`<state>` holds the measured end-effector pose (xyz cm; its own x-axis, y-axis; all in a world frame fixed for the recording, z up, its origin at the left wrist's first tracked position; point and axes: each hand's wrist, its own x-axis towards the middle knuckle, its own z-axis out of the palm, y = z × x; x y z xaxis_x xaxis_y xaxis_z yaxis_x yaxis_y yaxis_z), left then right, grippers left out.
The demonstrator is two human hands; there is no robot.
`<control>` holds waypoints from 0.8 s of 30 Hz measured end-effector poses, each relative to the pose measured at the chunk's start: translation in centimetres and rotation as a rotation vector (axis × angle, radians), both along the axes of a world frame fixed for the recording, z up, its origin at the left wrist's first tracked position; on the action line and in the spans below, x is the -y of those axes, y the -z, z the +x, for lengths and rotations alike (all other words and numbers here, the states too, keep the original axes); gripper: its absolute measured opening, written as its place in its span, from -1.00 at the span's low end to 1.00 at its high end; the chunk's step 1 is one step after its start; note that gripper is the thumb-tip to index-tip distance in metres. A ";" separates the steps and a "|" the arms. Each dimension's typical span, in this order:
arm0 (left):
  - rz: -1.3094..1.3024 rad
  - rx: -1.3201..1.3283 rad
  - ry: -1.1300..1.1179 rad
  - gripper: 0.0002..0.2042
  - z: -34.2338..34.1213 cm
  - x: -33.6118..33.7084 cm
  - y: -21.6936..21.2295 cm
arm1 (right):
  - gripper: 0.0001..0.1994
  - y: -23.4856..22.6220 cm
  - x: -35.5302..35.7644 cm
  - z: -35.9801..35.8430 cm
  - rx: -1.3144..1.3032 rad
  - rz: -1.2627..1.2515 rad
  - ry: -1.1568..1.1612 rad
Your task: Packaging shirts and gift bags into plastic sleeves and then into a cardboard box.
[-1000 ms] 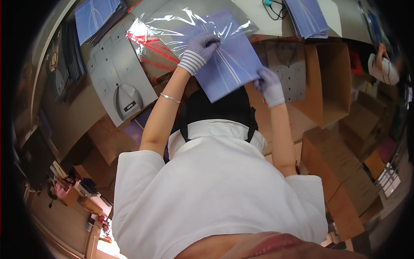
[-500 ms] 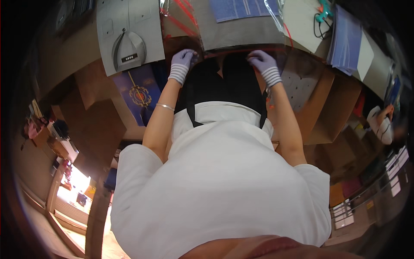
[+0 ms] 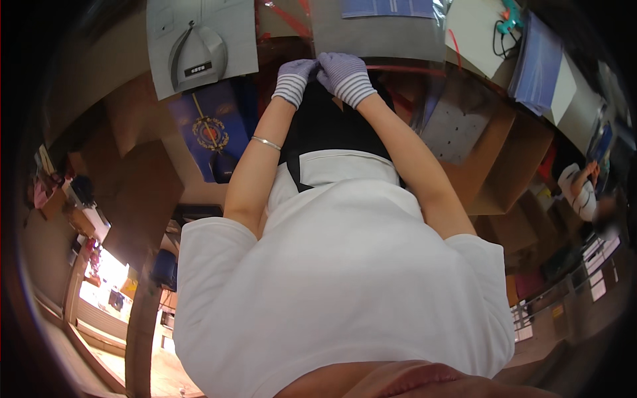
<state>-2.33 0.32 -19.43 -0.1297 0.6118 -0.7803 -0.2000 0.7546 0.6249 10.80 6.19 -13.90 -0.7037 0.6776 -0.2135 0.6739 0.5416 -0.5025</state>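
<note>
My hands, in lavender gloves with striped cuffs, meet at the near left corner of a grey flat panel (image 3: 378, 40). Clear plastic with red edging (image 3: 411, 69) lies around this panel. My left hand (image 3: 296, 74) has its fingers closed, their tips against the right hand's. My right hand (image 3: 344, 71) is closed as well, its fingertips pinched at the corner. Whatever is between the fingers is too small or hidden to name. A blue printed sheet (image 3: 388, 8) rests on the grey panel. To the left lies a grey flat bag (image 3: 232, 53) with a loop handle.
Below the table edge on the left is a blue bag (image 3: 229, 123) with a gold emblem. Blue sheets (image 3: 536, 63) and a turquoise tool (image 3: 509, 18) with a black cord lie at right. An open cardboard box (image 3: 507, 159) stands below; another person (image 3: 580, 189) is beyond.
My right hand has swung left from the panel's near right side to meet my left hand. The left hand has shifted slightly right and away from me.
</note>
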 end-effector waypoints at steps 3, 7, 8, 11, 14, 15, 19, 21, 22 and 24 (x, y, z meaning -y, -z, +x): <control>0.051 -0.080 0.035 -0.80 -1.3 -0.1 -0.3 | -0.82 -3.4 -1.1 5.8 -0.089 -0.039 0.218; -0.110 0.257 -0.423 -0.83 -2.4 -0.1 -2.1 | -0.72 -10.0 -3.7 29.8 0.111 -0.120 1.315; -0.118 0.316 -0.358 -0.82 -1.7 -1.4 -2.5 | -0.74 -7.7 0.4 45.0 0.316 0.425 1.376; -0.184 0.599 -0.386 -0.78 -1.6 -0.8 -1.8 | -0.80 -8.2 7.6 49.7 0.475 0.197 1.298; -0.057 0.625 -0.290 -0.71 -2.1 1.2 -0.4 | -0.72 -3.9 10.6 38.6 0.196 -0.414 1.044; 0.097 0.702 -0.178 -0.67 -2.2 1.3 0.2 | -0.67 -2.3 11.0 35.1 0.100 -0.588 1.006; 0.126 0.922 -0.451 -0.48 -0.7 -1.5 -1.5 | -0.74 0.7 6.8 19.0 -0.284 -0.636 0.635; 0.225 0.914 -0.397 -0.37 0.2 -3.6 -3.4 | -0.76 1.0 2.1 13.5 -0.693 -0.919 0.644; 0.202 0.938 -0.484 -0.34 0.1 -4.4 -3.9 | -0.77 -0.3 -0.7 11.2 -0.778 -0.997 0.639; 0.288 0.932 -0.507 -0.26 -0.1 -6.1 -4.5 | -0.76 0.4 -5.1 11.5 -0.864 -1.128 0.843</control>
